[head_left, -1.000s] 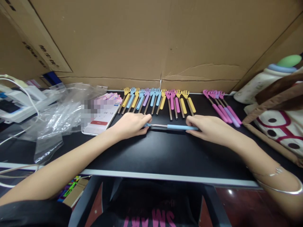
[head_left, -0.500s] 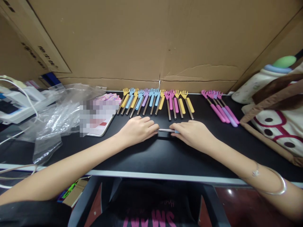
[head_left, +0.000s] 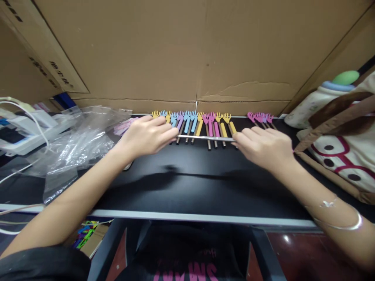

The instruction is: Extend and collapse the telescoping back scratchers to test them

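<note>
A thin silver telescopic back scratcher (head_left: 206, 137) stretches level above the black table. My left hand (head_left: 148, 134) is closed round its left end and my right hand (head_left: 265, 146) round its right end; both ends are hidden in the fingers. Behind the rod lies a row of small back scratchers (head_left: 211, 127) with yellow, blue, purple and pink claws and handles. Part of that row is covered by my hands. Near my right hand, a smaller group of pink and purple back scratchers (head_left: 260, 118) is partly hidden.
Clear plastic bags (head_left: 79, 136) and a white power strip (head_left: 35, 130) with cables lie at left. Pink items (head_left: 124, 125) sit behind my left wrist. At right stand a white bottle (head_left: 307, 103) and a cloth bag (head_left: 348, 156). A cardboard wall (head_left: 175, 50) closes the back.
My hands have moved apart and up off the table. The rod between them is now much longer, drawn out, and its shadow falls on the table below.
</note>
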`<act>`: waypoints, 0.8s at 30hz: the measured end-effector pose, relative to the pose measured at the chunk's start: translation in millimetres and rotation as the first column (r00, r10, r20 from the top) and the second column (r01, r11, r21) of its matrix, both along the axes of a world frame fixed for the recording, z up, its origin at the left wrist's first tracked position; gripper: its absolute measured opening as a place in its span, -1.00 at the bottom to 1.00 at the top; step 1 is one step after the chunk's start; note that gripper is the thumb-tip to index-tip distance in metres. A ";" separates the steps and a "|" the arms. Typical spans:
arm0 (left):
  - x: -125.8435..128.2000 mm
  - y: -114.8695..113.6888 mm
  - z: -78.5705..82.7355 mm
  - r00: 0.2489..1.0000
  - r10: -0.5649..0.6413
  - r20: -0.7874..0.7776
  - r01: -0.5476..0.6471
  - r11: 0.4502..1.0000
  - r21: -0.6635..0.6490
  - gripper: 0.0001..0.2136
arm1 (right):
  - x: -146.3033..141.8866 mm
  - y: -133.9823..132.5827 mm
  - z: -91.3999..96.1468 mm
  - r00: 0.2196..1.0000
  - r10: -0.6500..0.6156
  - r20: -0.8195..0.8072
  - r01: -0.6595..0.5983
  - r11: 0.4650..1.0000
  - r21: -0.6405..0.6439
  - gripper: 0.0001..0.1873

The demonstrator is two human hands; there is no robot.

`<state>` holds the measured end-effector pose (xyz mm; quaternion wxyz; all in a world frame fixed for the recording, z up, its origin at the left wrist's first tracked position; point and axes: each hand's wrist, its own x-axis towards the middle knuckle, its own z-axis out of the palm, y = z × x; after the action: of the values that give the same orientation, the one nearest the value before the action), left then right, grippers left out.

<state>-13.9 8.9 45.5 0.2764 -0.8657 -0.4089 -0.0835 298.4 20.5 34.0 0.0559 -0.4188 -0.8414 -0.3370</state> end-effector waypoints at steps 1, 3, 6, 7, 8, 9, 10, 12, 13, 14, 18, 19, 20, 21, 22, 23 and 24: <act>-10.5 2.4 3.9 0.999 0.036 0.016 -0.036 0.999 -0.008 -0.62 | 9.0 4.2 4.0 0.999 -0.035 -0.003 0.035 0.999 0.013 -0.58; -34.3 5.1 9.3 0.994 0.104 0.024 -0.104 0.995 -0.003 -0.62 | 29.7 11.8 11.2 0.997 -0.083 -0.004 0.084 0.996 0.038 -0.58; -72.3 2.6 12.2 0.983 0.172 -0.062 -0.167 0.983 0.074 -0.66 | 65.0 19.8 17.3 0.984 -0.174 -0.035 0.176 0.983 0.045 -0.57; -83.8 0.6 12.0 0.977 0.191 -0.095 -0.181 0.978 0.108 -0.67 | 76.6 21.5 17.7 0.976 -0.213 -0.055 0.215 0.976 0.043 -0.57; -93.9 -1.7 11.5 0.972 0.205 -0.115 -0.188 0.972 0.143 -0.68 | 87.3 22.8 17.4 0.966 -0.248 -0.069 0.251 0.967 0.043 -0.57; -102.2 -3.7 10.8 0.968 0.216 -0.126 -0.193 0.966 0.173 -0.69 | 96.8 24.0 16.7 0.959 -0.274 -0.075 0.278 0.959 0.050 -0.57; -108.4 -5.4 10.0 0.966 0.223 -0.128 -0.196 0.961 0.194 -0.69 | 104.7 25.1 15.7 0.957 -0.284 -0.067 0.288 0.956 0.054 -0.58; -114.8 -6.6 8.3 0.968 0.218 -0.127 -0.188 0.958 0.214 -0.68 | 115.8 27.8 13.7 0.961 -0.274 -0.039 0.276 0.958 0.074 -0.60; -115.5 -5.8 7.6 0.969 0.214 -0.127 -0.184 0.959 0.215 -0.68 | 119.4 29.8 12.9 0.965 -0.259 -0.024 0.261 0.962 0.085 -0.61; -115.2 -4.1 7.0 0.972 0.199 -0.121 -0.168 0.959 0.227 -0.68 | 122.2 32.2 12.4 0.971 -0.240 -0.018 0.241 0.965 0.108 -0.61; -113.7 7.5 3.7 0.992 0.077 -0.102 -0.033 0.925 0.378 -0.66 | 135.9 44.6 9.8 0.990 -0.143 -0.017 0.143 0.962 0.234 -0.59; -114.6 10.2 2.7 0.992 0.052 -0.111 -0.002 0.910 0.415 -0.67 | 141.0 47.4 8.6 0.991 -0.135 -0.017 0.135 0.957 0.255 -0.59; -116.0 12.4 1.6 0.992 0.037 -0.124 0.022 0.897 0.441 -0.67 | 146.8 49.6 7.1 0.990 -0.140 -0.014 0.139 0.953 0.268 -0.60; -117.8 14.0 0.5 0.990 0.031 -0.137 0.035 0.889 0.457 -0.68 | 152.7 51.3 5.4 0.987 -0.157 -0.009 0.154 0.950 0.271 -0.61; -119.9 15.1 -0.5 0.989 0.021 -0.145 0.050 0.881 0.471 -0.68 | 158.6 52.3 3.5 0.983 -0.182 -0.008 0.177 0.946 0.272 -0.62; -122.0 15.7 -1.3 0.989 0.011 -0.149 0.062 0.876 0.478 -0.68 | 163.9 52.9 1.6 0.978 -0.210 -0.008 0.204 0.941 0.270 -0.63; -124.0 15.9 -1.8 0.989 0.005 -0.148 0.067 0.875 0.479 -0.67 | 168.5 53.0 0.0 0.971 -0.239 -0.010 0.233 0.936 0.263 -0.63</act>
<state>-137.9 24.8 43.7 0.5108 -0.7797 -0.3401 -0.1245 466.9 73.6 34.0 0.0609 -0.5018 -0.7336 -0.4541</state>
